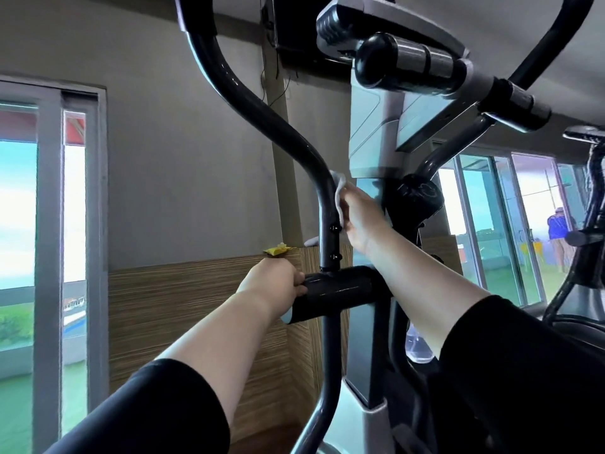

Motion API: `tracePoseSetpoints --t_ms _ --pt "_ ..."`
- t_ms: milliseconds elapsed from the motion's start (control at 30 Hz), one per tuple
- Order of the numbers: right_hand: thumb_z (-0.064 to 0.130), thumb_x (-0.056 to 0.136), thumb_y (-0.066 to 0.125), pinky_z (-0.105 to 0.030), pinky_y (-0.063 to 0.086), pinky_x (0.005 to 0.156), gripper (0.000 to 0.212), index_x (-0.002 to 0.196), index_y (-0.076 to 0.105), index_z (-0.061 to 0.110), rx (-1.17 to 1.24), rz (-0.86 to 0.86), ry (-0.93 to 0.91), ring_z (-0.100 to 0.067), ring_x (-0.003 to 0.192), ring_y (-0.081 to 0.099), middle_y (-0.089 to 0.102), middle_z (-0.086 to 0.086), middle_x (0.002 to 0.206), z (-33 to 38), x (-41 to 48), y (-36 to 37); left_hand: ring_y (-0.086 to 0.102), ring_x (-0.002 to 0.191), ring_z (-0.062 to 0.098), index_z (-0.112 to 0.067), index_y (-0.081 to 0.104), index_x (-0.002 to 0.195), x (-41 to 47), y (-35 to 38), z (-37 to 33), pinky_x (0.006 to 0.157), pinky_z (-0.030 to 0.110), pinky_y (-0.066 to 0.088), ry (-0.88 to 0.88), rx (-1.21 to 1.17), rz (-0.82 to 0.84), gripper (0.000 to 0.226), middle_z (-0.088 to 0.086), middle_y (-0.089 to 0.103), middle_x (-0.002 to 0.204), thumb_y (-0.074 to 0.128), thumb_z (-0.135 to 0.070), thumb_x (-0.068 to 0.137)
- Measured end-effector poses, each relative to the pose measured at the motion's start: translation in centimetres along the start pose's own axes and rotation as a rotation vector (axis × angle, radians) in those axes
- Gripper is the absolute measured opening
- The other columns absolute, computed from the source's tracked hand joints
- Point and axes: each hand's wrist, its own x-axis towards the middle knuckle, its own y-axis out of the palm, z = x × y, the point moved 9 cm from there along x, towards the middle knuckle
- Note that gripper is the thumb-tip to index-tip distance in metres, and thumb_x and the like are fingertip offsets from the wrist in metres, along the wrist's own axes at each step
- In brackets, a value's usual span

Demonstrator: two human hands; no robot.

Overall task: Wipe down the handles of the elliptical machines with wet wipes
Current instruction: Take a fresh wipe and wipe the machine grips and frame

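A dark curved handle bar [268, 119] of the elliptical machine runs from the top left down to a black pivot tube [340, 291] at centre. My right hand [361, 221] presses a white wet wipe [339, 194] against the bar's lower straight part, just above two bolts. Fingers of my left hand [275, 281] are curled on the left end of the pivot tube. Black fixed grips [409, 65] and the grey console column [376, 126] stand above right. Both forearms reach out from black sleeves.
A wood-panelled half wall [196, 306] with a yellow object [278, 250] on its ledge lies behind the bar. Windows sit at left [49, 224] and right [491, 224]. Another machine [586, 250] stands far right, with a person [556, 231] seen outside.
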Motion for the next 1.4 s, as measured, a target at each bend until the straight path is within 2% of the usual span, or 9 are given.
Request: tracePoseSetpoints --t_ms 133,300,400,500,600,667,967,1233,1400 --pt "0.096 0.057 0.049 -0.038 0.046 0.089 0.105 0.109 0.064 0.006 -0.283 0.0 0.081 -0.048 0.09 0.063 0.06 -0.03 0.092 -5.4 -0.8 -1.9 0.058 0.117 0.019 -0.02 0.066 0.125 -0.1 0.0 0.0 0.102 0.031 0.043 -0.007 -0.028 -0.016 0.032 0.003 0.066 0.124 0.055 -0.033 0.098" --pt "0.047 0.101 0.036 -0.038 0.038 0.1 0.051 0.085 0.07 0.012 -0.448 0.02 0.044 -0.012 0.044 0.054 0.043 -0.006 0.037 -6.5 -4.7 -2.9 0.06 0.115 0.016 -0.023 0.068 0.122 0.2 0.5 0.7 0.101 0.029 0.044 -0.026 -0.081 -0.032 0.031 -0.001 0.067 0.122 0.056 -0.036 0.097" --pt "0.032 0.099 0.041 -0.029 0.049 0.074 0.041 0.068 0.064 0.02 -0.445 -0.165 0.009 -0.008 0.04 0.054 0.056 -0.002 0.041 -3.7 -5.0 -3.2 0.063 0.108 0.012 -0.023 0.07 0.116 0.4 0.6 0.9 0.097 0.025 0.046 -0.034 -0.093 -0.039 0.026 -0.003 0.07 0.114 0.056 -0.035 0.097" --pt "0.019 0.101 0.039 -0.02 0.047 0.068 0.036 0.075 0.063 0.009 -0.091 -0.268 0.03 -0.017 0.054 0.061 0.059 -0.017 0.06 -0.7 -5.6 -3.4 0.064 0.103 0.012 -0.022 0.072 0.107 0.3 0.7 1.0 0.094 0.025 0.048 -0.042 -0.062 -0.038 0.025 -0.003 0.071 0.105 0.053 -0.035 0.099" --pt "0.012 0.101 0.047 -0.039 0.055 0.081 0.015 0.104 0.062 0.016 0.438 -0.229 -0.002 -0.024 0.096 0.066 0.066 -0.012 0.102 3.8 -6.8 -2.5 0.065 0.104 0.012 -0.024 0.072 0.104 0.3 0.7 0.9 0.093 0.026 0.048 -0.046 -0.066 -0.03 0.026 -0.004 0.072 0.102 0.051 -0.037 0.099" --pt "0.006 0.101 0.048 -0.036 0.055 0.077 0.015 0.105 0.059 0.014 0.618 -0.214 -0.073 -0.018 0.089 0.064 0.065 -0.006 0.104 7.4 -7.6 -2.7 0.064 0.103 0.014 -0.025 0.071 0.109 0.2 0.3 0.7 0.092 0.026 0.049 -0.055 -0.04 -0.023 0.025 -0.004 0.071 0.107 0.054 -0.037 0.097" --pt "0.007 0.097 0.052 -0.05 0.052 0.095 0.013 0.108 0.056 0.0 0.678 -0.195 -0.157 -0.029 0.1 0.064 0.061 -0.017 0.109 18.5 -8.7 -3.3 0.06 0.083 0.018 -0.015 0.066 0.084 0.5 -3.2 -1.8 0.07 0.025 0.045 -0.075 0.09 0.018 0.022 -0.004 0.063 0.081 0.057 -0.033 0.092" --pt "0.033 0.095 0.059 -0.042 0.057 0.085 0.04 0.123 0.05 0.007 0.515 -0.389 -0.055 -0.019 0.073 0.061 0.06 -0.009 0.057 19.5 -7.8 -3.2 0.067 0.091 0.018 -0.019 0.073 0.106 -0.8 -15.0 -6.5 0.085 0.035 0.054 0.072 -0.236 -0.366 0.027 0.0 0.073 0.097 0.054 -0.035 0.094" --pt "0.039 0.1 0.042 -0.029 0.052 0.085 0.032 0.078 0.037 0.016 0.331 -0.416 0.009 -0.017 0.063 0.045 0.046 -0.002 0.035 19.7 -7.9 -2.3 0.062 0.088 0.018 -0.023 0.011 0.155 -3.5 -20.5 -10.9 0.082 0.037 0.054 0.254 -0.419 -0.62 0.073 0.004 0.063 0.099 0.049 -0.036 0.094"
